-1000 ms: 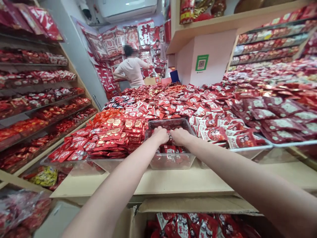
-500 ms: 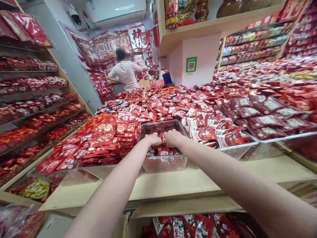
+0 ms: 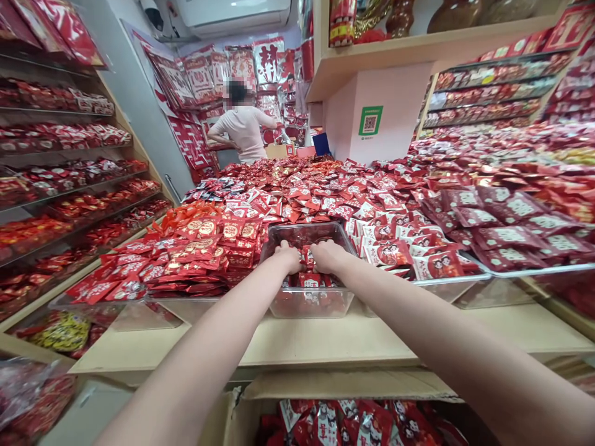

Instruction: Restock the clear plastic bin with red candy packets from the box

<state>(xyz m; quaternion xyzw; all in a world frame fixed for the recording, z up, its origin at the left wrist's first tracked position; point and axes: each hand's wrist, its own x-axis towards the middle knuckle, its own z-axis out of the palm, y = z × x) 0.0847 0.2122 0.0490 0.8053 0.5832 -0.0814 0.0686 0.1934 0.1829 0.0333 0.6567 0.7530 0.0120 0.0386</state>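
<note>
A clear plastic bin at the centre of the display holds small red packets. Inside its left part is my left hand, fingers curled down at the packets. My right hand is in the right part, its fingers bent down onto packets too. A narrow gap with red packets separates the two hands. The fingertips of both are hidden, so what they grip, if anything, cannot be made out.
Heaped red packets lie left of the bin, white-and-red packets right. Below the wooden ledge, a cardboard box holds larger packets. A person stands at the back. Shelves line the left.
My left hand has turned slightly within the bin, its thumb side now higher. My right hand stays low among the packets. The whole view has shifted a little.
</note>
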